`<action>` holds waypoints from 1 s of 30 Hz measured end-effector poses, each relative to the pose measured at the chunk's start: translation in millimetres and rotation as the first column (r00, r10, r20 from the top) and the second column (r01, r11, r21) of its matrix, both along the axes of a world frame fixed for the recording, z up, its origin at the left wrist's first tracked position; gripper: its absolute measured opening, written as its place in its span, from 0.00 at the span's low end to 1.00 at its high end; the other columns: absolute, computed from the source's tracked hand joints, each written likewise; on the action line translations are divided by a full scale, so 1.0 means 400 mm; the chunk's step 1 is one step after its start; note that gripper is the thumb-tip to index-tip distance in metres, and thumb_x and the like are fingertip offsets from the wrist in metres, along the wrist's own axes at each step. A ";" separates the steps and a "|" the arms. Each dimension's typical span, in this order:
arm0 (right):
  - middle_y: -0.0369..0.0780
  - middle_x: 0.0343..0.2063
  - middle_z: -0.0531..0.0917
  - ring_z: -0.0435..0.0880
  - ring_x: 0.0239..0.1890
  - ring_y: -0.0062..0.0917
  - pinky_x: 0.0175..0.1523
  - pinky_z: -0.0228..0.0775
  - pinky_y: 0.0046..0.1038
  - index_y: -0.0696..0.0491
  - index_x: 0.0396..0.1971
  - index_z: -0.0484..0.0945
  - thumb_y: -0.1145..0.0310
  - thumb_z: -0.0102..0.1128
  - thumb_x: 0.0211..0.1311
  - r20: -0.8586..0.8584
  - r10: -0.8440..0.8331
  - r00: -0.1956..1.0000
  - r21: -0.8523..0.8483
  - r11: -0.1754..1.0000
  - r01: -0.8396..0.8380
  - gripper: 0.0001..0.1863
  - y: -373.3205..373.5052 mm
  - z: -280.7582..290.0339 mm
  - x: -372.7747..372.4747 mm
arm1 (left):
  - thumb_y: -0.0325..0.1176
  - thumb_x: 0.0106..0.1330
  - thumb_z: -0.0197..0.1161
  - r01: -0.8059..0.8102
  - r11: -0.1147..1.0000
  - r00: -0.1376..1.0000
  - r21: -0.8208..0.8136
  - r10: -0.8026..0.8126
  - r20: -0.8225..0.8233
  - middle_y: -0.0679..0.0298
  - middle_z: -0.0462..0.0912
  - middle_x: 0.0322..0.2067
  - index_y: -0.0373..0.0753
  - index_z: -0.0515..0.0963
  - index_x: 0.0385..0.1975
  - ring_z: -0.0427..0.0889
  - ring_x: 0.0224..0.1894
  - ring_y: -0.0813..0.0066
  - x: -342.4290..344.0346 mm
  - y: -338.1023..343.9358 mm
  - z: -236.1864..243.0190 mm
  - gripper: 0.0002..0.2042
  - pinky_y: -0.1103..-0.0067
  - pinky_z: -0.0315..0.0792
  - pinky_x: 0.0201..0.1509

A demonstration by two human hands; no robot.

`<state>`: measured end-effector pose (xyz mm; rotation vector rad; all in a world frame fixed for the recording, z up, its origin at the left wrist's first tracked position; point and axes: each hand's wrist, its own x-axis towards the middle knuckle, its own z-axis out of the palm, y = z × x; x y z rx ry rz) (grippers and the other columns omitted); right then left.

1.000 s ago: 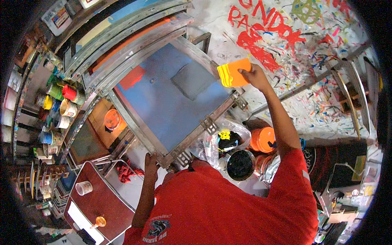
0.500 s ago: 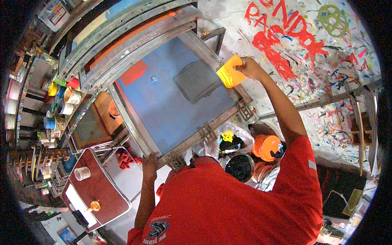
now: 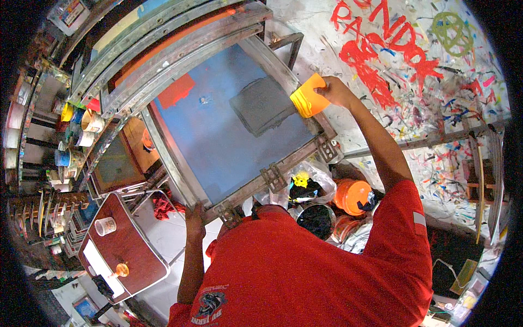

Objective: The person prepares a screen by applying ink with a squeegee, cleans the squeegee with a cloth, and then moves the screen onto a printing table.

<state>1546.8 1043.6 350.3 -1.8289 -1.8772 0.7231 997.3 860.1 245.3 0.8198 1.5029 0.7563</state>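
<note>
A framed printing screen (image 3: pixel 185 158) with blue-grey mesh lies tilted in front of me. Its mesh carries a dark grey rectangle at the right and a red patch at the far left. My right hand (image 3: pixel 336 92) pinches a flat orange scraper card (image 3: pixel 311 90), streaked with yellow ink, over the frame's right rail. At the near left corner, my left hand (image 3: pixel 195 219) has its fingers closed around the frame's edge. Metal hinge clamps (image 3: pixel 273 179) sit along the near rail.
More frames (image 3: pixel 174 54) are stacked beyond the screen. Paint pots (image 3: pixel 91 121) line a shelf at left, above a small brown table (image 3: pixel 122 240) with a white cup. An orange bucket (image 3: pixel 353 197) and a dark-filled tub (image 3: pixel 316 220) stand below the near rail. A paint-splattered wall (image 3: pixel 392 109) rises at right.
The whole view has shifted slightly. Both hands keep their places, the right on the scraper card and the left at the frame corner.
</note>
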 end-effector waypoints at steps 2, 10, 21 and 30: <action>0.47 0.28 0.81 0.81 0.31 0.35 0.39 0.69 0.31 0.57 0.32 0.78 0.66 0.57 0.50 0.018 -0.005 1.000 -0.007 1.000 0.005 0.12 0.001 0.002 -0.008 | 0.35 0.62 0.52 -0.044 0.999 0.997 -0.010 0.045 0.070 0.60 0.72 0.41 0.38 0.63 0.52 0.72 0.42 0.68 -0.004 -0.004 -0.009 0.18 0.73 0.70 0.41; 0.49 0.31 0.80 0.80 0.34 0.37 0.42 0.69 0.33 0.58 0.33 0.77 0.65 0.57 0.50 0.099 -0.006 0.995 -0.063 0.998 0.013 0.13 0.001 0.026 -0.013 | 0.36 0.63 0.49 0.228 0.966 0.953 0.122 -0.196 -0.231 0.57 0.73 0.39 0.36 0.67 0.48 0.73 0.42 0.67 -0.018 -0.002 -0.010 0.16 0.73 0.70 0.39; 0.49 0.28 0.80 0.80 0.31 0.38 0.40 0.70 0.33 0.59 0.32 0.77 0.64 0.57 0.50 0.048 -0.008 0.999 -0.041 0.999 0.010 0.14 0.007 0.014 -0.022 | 0.43 0.66 0.45 -0.088 0.995 0.995 0.052 0.086 0.052 0.58 0.75 0.41 0.35 0.69 0.48 0.76 0.39 0.67 -0.010 -0.010 -0.054 0.19 0.71 0.71 0.42; 0.51 0.26 0.79 0.80 0.30 0.41 0.37 0.70 0.35 0.57 0.29 0.77 0.66 0.56 0.49 0.112 0.086 0.990 0.054 0.994 -0.093 0.11 0.002 -0.034 -0.095 | 0.39 0.64 0.50 -0.084 0.996 0.991 -0.006 0.084 0.102 0.58 0.73 0.41 0.36 0.65 0.49 0.74 0.41 0.69 0.023 0.000 0.036 0.17 0.74 0.71 0.41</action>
